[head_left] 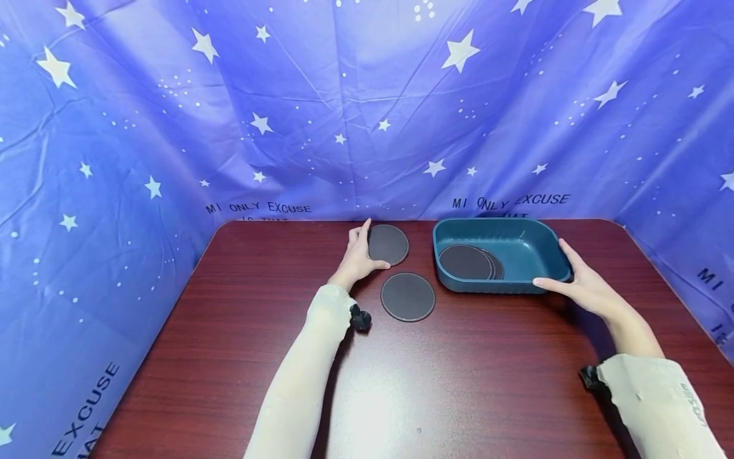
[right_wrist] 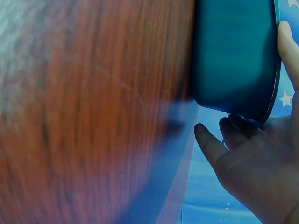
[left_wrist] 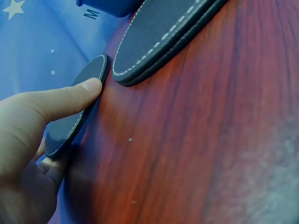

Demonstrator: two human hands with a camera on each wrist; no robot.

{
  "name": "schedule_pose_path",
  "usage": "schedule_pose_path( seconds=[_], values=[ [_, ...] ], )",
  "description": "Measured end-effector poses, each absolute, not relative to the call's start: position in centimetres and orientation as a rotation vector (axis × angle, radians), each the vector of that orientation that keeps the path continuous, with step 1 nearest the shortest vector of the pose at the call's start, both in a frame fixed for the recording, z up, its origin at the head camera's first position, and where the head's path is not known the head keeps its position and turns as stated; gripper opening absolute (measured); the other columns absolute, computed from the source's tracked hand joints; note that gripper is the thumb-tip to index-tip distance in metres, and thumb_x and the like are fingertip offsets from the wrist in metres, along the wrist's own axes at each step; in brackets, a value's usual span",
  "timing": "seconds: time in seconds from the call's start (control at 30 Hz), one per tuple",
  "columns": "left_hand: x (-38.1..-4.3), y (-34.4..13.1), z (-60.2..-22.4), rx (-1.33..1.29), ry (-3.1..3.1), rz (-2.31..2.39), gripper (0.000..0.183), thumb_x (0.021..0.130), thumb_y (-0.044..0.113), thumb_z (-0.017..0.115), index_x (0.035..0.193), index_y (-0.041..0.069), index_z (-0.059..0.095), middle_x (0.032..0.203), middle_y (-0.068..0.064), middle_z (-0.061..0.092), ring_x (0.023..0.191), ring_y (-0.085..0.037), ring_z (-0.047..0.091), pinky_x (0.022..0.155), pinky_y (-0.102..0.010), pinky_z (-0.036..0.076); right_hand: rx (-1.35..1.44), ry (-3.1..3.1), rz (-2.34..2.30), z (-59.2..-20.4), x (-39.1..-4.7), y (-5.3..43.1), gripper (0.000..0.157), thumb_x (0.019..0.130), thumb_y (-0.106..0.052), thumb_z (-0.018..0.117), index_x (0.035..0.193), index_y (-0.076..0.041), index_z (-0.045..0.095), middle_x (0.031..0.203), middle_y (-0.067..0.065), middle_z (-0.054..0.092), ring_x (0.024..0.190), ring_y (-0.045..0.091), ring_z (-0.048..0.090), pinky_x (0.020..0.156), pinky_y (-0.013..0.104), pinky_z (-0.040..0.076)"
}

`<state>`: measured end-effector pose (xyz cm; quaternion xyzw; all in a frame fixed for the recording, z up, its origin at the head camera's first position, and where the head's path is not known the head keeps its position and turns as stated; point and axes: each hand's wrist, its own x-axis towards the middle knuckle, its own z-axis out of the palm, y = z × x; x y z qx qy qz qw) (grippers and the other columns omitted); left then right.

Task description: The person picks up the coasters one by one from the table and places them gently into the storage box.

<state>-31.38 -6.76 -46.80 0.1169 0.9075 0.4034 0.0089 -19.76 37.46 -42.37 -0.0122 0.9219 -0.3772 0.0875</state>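
Observation:
My left hand [head_left: 358,256] grips a round black coaster [head_left: 389,245] near the table's back edge, thumb on its near rim and fingers at the far side. In the left wrist view the thumb [left_wrist: 70,100] presses the stitched edge of that coaster [left_wrist: 65,128]. Another black coaster [head_left: 408,297] lies flat just in front of it. To the right stands a teal plastic basin [head_left: 527,287], with several overlapping coasters [head_left: 466,262] in its left part. My right hand [head_left: 585,284] holds the basin's right end, thumb on the front rim and fingers round the side.
The dark red wooden table [head_left: 229,357] ends against a blue star-printed curtain [head_left: 344,108] at the back and sides. A black wrist device [head_left: 360,317] sits on the left sleeve, and another [head_left: 590,377] on the right one.

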Motion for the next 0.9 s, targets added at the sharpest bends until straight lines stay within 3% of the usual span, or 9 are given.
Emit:
schedule_pose_path(
  seconds=[0.13, 0.27, 0.37, 0.5, 0.7, 0.9],
  values=[
    [-31.4, -7.0, -46.7, 0.324, 2.815, 1.315, 0.113, 0.074, 0.016, 0.089, 0.160, 0.011, 0.015, 0.153, -0.021, 0.023, 0.135, -0.037, 0.046, 0.117, -0.043, 0.040, -0.036, 2.736, -1.131, -42.4, -19.8, 37.4, 0.109, 0.095, -0.042, 0.064, 0.157, -0.012, -0.020, 0.162, 0.030, -0.014, 0.147, 0.058, -0.001, 0.110, 0.080, 0.013],
    [-31.5, -7.3, -46.6, 0.251, 2.795, 1.421, 0.103, 0.077, 0.010, 0.086, 0.157, 0.007, 0.022, 0.149, -0.023, 0.031, 0.134, -0.036, 0.048, 0.116, -0.042, 0.040, -0.037, 2.735, -1.134, -42.5, -19.8, 37.5, 0.109, 0.095, -0.042, 0.064, 0.157, -0.011, -0.020, 0.162, 0.030, -0.014, 0.147, 0.058, -0.002, 0.110, 0.080, 0.013],
    [-31.4, -7.6, -46.6, 0.157, 2.717, 1.583, 0.090, 0.079, 0.003, 0.082, 0.153, 0.005, 0.031, 0.143, -0.023, 0.043, 0.123, -0.036, 0.057, 0.106, -0.042, 0.050, -0.041, 2.739, -1.131, -42.4, -19.8, 37.5, 0.109, 0.095, -0.042, 0.064, 0.157, -0.011, -0.020, 0.163, 0.029, -0.014, 0.147, 0.058, -0.002, 0.110, 0.080, 0.013],
    [-31.3, -7.9, -46.2, 0.015, 2.504, 1.871, 0.070, 0.082, -0.010, 0.074, 0.143, 0.002, 0.042, 0.136, -0.022, 0.054, 0.105, -0.034, 0.067, 0.082, -0.035, 0.063, -0.042, 2.741, -1.125, -42.4, -19.9, 37.5, 0.109, 0.095, -0.043, 0.064, 0.157, -0.011, -0.020, 0.163, 0.029, -0.015, 0.147, 0.058, -0.002, 0.109, 0.080, 0.013],
    [-31.2, -8.2, -45.6, -0.081, 2.292, 2.083, 0.060, 0.084, -0.014, 0.068, 0.138, 0.000, 0.047, 0.132, -0.022, 0.053, 0.087, -0.018, 0.065, 0.067, -0.026, 0.063, -0.041, 2.745, -1.124, -42.3, -19.8, 37.5, 0.109, 0.095, -0.043, 0.064, 0.157, -0.011, -0.020, 0.163, 0.029, -0.015, 0.147, 0.058, -0.002, 0.110, 0.080, 0.012],
    [-31.1, -8.4, -45.4, -0.112, 2.219, 2.144, 0.058, 0.086, -0.013, 0.066, 0.139, 0.000, 0.047, 0.132, -0.020, 0.052, 0.083, -0.013, 0.063, 0.070, -0.027, 0.063, -0.048, 2.750, -1.134, -42.4, -19.8, 37.6, 0.108, 0.095, -0.042, 0.064, 0.157, -0.009, -0.019, 0.162, 0.030, -0.014, 0.147, 0.058, -0.002, 0.110, 0.080, 0.012]
  ],
)
